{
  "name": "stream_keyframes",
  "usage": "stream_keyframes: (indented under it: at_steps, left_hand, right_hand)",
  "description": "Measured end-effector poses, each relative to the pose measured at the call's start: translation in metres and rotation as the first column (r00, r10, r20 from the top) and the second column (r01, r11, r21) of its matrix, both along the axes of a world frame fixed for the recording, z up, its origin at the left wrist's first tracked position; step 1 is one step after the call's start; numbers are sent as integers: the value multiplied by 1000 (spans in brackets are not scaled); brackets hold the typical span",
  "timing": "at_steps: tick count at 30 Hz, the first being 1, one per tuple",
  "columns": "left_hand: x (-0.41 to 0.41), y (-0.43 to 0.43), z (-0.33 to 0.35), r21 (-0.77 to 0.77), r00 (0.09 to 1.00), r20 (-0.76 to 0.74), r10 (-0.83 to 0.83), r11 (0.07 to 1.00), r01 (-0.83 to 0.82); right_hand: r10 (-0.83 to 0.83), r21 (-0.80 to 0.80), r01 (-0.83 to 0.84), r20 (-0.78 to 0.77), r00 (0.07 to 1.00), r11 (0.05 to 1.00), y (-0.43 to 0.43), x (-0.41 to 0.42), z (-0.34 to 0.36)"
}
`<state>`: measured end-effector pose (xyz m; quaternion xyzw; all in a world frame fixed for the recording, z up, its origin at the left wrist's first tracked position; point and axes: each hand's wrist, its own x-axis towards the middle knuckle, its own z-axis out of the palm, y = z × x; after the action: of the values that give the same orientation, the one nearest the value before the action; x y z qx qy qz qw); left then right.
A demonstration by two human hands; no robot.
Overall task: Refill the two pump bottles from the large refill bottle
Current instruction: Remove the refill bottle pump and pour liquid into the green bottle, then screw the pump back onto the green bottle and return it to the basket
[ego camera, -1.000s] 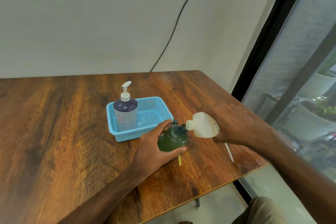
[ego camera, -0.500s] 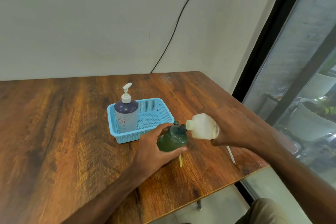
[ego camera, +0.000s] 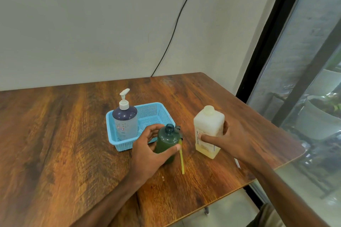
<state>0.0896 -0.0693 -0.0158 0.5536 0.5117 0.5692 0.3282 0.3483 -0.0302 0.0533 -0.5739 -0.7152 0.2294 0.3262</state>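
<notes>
A dark green pump bottle (ego camera: 167, 140) stands open-necked on the table, its pump removed. My left hand (ego camera: 149, 151) grips it around the body. Its pump with a yellow tube (ego camera: 181, 158) lies on the table just right of it. The large white refill bottle (ego camera: 208, 127) stands upright to the right, mouth uncovered, a little yellowish liquid at its bottom. My right hand (ego camera: 234, 140) holds it from the right side, thumb across its label. A second pump bottle (ego camera: 125, 121), clear with a dark top and white pump, stands in the blue basket.
The blue plastic basket (ego camera: 156, 110) sits on the wooden table (ego camera: 55, 143) behind the green bottle. A black cable runs down the wall. The table's right edge lies close to my right forearm, with a window beyond it.
The refill bottle was tipped with its mouth at the green bottle's neck. Now my right hand has swung it upright and set it to the right, apart from the green bottle.
</notes>
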Motion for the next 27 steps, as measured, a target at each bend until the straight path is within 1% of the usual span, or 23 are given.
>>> stream_keyframes:
  at_steps: [3, 5, 10, 15, 18, 20, 22, 25, 27]
  left_hand:
    - [1, 0, -1, 1, 1000, 13, -13, 1000, 13]
    - [3, -1, -2, -3, 999, 20, -27, 1000, 27]
    - [4, -1, -1, 2, 999, 21, -40, 999, 40]
    - [6, -2, -1, 8, 999, 11, -43, 999, 43]
    - [6, -3, -1, 15, 999, -20, -35, 999, 35]
    - [6, -3, 0, 23, 999, -46, -26, 999, 27]
    - [6, -3, 1, 33, 998, -67, -18, 999, 20]
    - [5, -3, 4, 51, 996, -91, -7, 999, 11]
    - [4, -3, 6, 66, 994, -106, -6, 998, 13]
  right_hand:
    - [-55, -2, 55, -142, 988, 998, 2, 1, -16]
    - [-85, -16, 83, -179, 980, 996, 3, 1, -25]
    - [-117, -31, 113, -227, 967, 993, 8, 8, -40]
    - [-110, -42, 103, -215, 971, 994, 8, 12, -39]
    - [-114, -29, 110, -217, 970, 993, 1, 9, -38]
    - [-147, 33, 159, -233, 961, 987, -10, 6, -36]
    - [-194, 143, 237, -262, 946, 961, -23, 0, -32]
    - [-236, 313, 337, -318, 918, 888, -43, -12, -24]
    - [-232, 429, 360, -323, 918, 829, -54, -23, -18]
